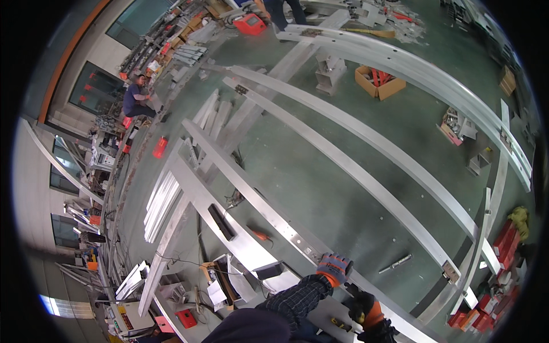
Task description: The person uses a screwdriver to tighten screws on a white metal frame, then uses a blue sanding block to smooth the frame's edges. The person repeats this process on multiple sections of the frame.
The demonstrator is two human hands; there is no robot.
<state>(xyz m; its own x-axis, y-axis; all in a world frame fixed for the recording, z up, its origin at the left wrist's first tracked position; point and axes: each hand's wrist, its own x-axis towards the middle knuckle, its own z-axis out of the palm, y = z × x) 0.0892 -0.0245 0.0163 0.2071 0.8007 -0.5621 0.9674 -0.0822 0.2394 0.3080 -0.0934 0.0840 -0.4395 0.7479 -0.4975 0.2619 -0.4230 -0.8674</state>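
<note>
My left hand (334,268), in a grey and orange glove, lies over a long silver aluminium profile (251,197), its fingers curled across the edge. Close beside it, lower right, my right hand (373,315) in an orange and dark glove is closed around a dark power drill (359,303) with yellow parts. The drill's front end is near the same profile; whether it touches cannot be made out. Small cut-outs and fittings show on the profile just left of my left hand.
More long profiles (343,171) run across supports to the right. A marker-like tube (395,263) lies on the green floor. An open cardboard box (380,83) with red items stands farther off. One person (137,100) sits far left; another's legs (286,12) show at the top.
</note>
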